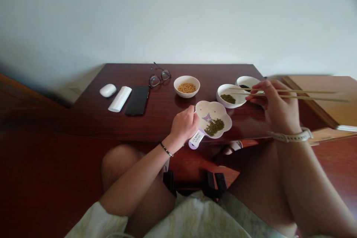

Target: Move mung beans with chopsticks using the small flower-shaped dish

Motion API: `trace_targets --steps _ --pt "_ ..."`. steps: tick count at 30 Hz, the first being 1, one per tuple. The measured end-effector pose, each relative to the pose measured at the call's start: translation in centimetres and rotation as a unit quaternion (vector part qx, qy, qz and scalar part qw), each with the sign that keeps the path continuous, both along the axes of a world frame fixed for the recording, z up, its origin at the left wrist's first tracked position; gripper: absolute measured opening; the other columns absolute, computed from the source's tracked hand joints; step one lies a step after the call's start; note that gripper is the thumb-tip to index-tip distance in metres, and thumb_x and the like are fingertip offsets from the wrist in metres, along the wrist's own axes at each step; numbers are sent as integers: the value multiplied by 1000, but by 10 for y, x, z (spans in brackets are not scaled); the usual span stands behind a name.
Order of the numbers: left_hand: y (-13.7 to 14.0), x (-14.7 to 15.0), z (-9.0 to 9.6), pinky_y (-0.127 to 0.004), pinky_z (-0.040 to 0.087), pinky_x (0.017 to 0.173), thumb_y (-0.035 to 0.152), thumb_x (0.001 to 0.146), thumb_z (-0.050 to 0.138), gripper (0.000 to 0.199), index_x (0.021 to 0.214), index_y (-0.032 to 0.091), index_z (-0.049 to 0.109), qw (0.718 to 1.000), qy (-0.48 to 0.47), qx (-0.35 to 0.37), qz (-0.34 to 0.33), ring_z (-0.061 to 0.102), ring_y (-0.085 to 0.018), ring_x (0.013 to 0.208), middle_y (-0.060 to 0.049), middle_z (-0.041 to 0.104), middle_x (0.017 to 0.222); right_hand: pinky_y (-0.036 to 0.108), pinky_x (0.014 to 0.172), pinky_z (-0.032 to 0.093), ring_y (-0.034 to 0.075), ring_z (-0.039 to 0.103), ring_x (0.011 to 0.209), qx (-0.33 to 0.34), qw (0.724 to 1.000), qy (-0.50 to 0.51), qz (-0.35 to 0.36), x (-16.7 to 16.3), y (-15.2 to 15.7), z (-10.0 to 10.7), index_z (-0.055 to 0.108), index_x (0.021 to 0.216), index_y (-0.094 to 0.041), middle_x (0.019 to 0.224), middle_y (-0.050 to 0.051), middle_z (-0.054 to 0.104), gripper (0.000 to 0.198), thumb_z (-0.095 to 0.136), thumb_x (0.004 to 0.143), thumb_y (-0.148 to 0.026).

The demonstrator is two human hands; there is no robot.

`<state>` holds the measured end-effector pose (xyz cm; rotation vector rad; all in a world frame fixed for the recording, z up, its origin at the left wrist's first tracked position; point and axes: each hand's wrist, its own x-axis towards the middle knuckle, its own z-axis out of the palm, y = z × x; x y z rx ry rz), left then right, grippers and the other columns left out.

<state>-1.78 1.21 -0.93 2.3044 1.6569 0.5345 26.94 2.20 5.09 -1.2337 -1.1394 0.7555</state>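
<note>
My left hand [185, 123] is closed on the left rim of a white and purple flower-shaped dish [220, 108] with a short labelled handle. Green beans [216, 127] lie in the lower part of that dish, below a printed cartoon figure. In my right hand [279, 109] is a pair of long chopsticks [312, 91], their tips over a white bowl [239, 98] with more green beans in it. Behind, partly covered by my right fingers, stands another white bowl [248, 81] with small black beans. Whether the tips pinch anything is too small to tell.
A white bowl [186, 79] of yellow beans stands mid-table. Toward the left on the dark wooden table [92, 115] are glasses [160, 79], a black phone [137, 100], a long white case [120, 99] and a white mouse-like object [108, 90]. A wall rises behind; a wooden box-like surface [323, 85] adjoins on the right.
</note>
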Motion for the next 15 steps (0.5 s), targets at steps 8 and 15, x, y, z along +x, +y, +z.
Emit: trace_targets --steps 8,15 --pt "2 1 -1 -33 50 79 27 110 32 27 109 19 57 1000 -18 -1 6 76 -25 96 -10 77 104 26 60 51 14 65 63 -85 977 -167 99 -22 -58 -3 71 91 -20 72 4 69 44 59 105 -60" --pt "2 0 -1 -34 51 82 27 109 34 26 110 19 58 1000 -18 -1 18 76 -26 99 -11 78 105 27 68 55 17 72 74 -100 965 -222 96 -34 -60 -13 71 89 -20 81 5 75 48 58 105 -62"
